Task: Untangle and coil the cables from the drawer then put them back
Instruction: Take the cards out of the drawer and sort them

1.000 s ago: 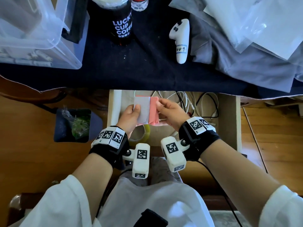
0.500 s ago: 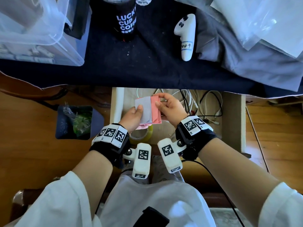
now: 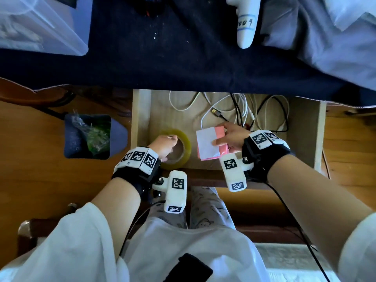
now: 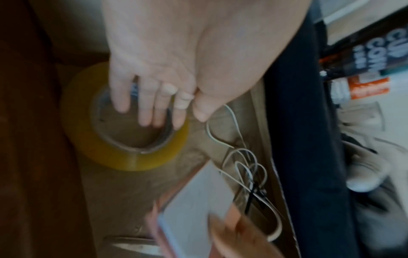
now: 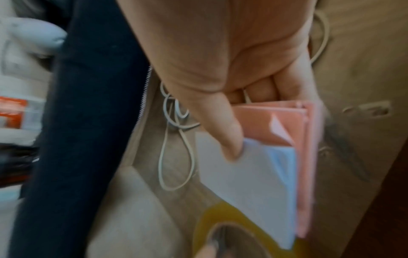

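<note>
White and black cables [image 3: 244, 110] lie tangled at the back of the open wooden drawer [image 3: 303, 135], under the table's edge. They also show as loops of cable [image 4: 243, 165] in the left wrist view. My right hand [image 3: 220, 134] pinches a pink and white note pad [image 3: 207, 145] just above the drawer floor, thumb on the white sheet [image 5: 253, 183]. My left hand [image 3: 168, 139] is on the yellow tape roll [image 3: 186, 147] at the drawer's front left. Its fingers [image 4: 145, 113] dip into the roll's cardboard core and the thumb sits outside the rim.
A dark cloth [image 3: 162, 58] covers the table above the drawer. On it are a white controller [image 3: 246, 23], a clear plastic box [image 3: 40, 27] and grey fabric [image 3: 325, 37]. A blue bin [image 3: 91, 137] holding a green bag stands on the floor to the left.
My left hand has let go of the note pad and dropped onto the tape roll. My right hand has carried the pad down and to the right, into the drawer. The view has shifted forward.
</note>
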A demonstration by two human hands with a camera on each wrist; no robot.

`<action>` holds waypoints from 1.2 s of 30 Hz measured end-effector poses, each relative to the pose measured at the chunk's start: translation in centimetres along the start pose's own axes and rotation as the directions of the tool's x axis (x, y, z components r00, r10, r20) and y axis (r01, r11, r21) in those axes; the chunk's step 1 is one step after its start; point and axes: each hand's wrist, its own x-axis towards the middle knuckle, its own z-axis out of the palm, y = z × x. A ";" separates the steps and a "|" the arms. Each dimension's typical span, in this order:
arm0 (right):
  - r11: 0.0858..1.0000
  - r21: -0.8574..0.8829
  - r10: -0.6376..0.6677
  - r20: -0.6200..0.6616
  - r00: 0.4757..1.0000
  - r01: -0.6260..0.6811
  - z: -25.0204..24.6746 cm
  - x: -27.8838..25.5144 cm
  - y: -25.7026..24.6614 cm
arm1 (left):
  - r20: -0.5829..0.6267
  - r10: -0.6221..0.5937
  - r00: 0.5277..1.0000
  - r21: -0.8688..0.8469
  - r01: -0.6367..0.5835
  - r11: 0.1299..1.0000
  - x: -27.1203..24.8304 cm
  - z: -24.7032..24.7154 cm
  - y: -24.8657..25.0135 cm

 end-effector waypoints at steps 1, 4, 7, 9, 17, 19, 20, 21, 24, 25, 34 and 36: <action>0.999 -0.026 0.021 0.008 1.000 -0.021 -0.2 0.3 0.4 | -0.021 -0.012 1.000 0.012 0.012 1.000 0.3 -0.2 -0.3; 0.995 -0.068 0.071 0.020 0.997 -0.070 -0.3 1.4 1.0 | -0.030 -0.066 0.997 -0.018 0.065 0.998 0.7 -0.5 -0.8; 0.984 -0.139 0.118 0.036 0.992 -0.112 0.5 2.3 0.9 | -0.046 -0.078 0.996 -0.045 0.076 0.996 1.0 -0.7 -1.2; 0.975 -0.180 0.143 0.057 0.988 -0.131 1.3 2.5 0.8 | -0.074 -0.072 0.995 -0.055 0.068 0.996 1.1 -1.0 -1.3; 0.938 -0.313 0.187 0.101 0.977 -0.147 3.6 3.9 1.0 | -0.079 -0.058 0.995 -0.136 0.047 0.990 1.5 -1.8 -1.8; 0.953 -0.262 0.193 0.146 0.970 -0.151 3.9 3.9 1.2 | -0.065 -0.023 0.998 -0.123 0.015 0.992 1.3 -1.9 -1.7; 0.959 -0.241 0.192 0.173 0.966 -0.148 4.0 3.9 1.3 | -0.065 -0.016 0.998 -0.136 0.007 0.991 1.2 -1.9 -1.7; 0.962 -0.232 0.197 0.206 0.959 -0.148 4.0 3.8 1.4 | -0.069 -0.015 0.997 -0.156 0.004 0.988 1.2 -1.9 -1.6; 0.979 -0.159 0.173 0.333 0.927 -0.126 3.3 2.9 1.1 | -0.069 -0.008 0.998 -0.189 -0.006 0.982 0.8 -2.0 -1.3; 0.983 -0.127 0.166 0.353 0.921 -0.129 2.7 2.3 1.0 | -0.070 0.003 0.998 -0.187 -0.016 0.982 0.7 -2.0 -1.1; 0.985 0.075 0.136 0.229 0.964 -0.156 -2.7 -1.5 4.0 | -0.023 0.189 0.982 -0.073 -0.190 0.979 -0.3 0.8 1.7; 0.992 -0.008 0.127 0.190 0.973 -0.128 -3.7 -1.7 4.7 | 0.090 0.193 0.977 -0.022 -0.192 0.981 0.0 2.6 2.4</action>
